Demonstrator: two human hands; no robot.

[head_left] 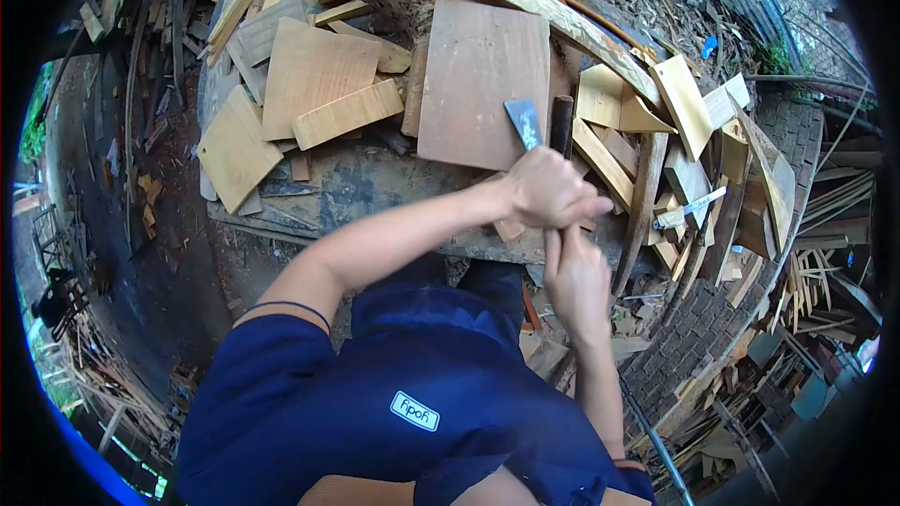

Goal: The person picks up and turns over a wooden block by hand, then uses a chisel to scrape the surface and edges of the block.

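My left hand (pixel 548 192) and right hand (pixel 574 276), fingers wrapped around chisel (pixel 525 124), big board (pixel 480 84) just beyond fingertips, offcuts crowding tabletop (pixel 366 192) edge

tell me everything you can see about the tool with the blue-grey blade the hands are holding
The tool looks like a hatchet or cleaver: a flat blue-grey metal blade, roughly rectangular, beside a dark round wooden handle that points up and away. It stands nearly upright over the edge of the large brown board. The left hand closes around it just below the blade, and the right hand holds it from underneath, so the lower handle is hidden. Whether the blade touches the board cannot be told.
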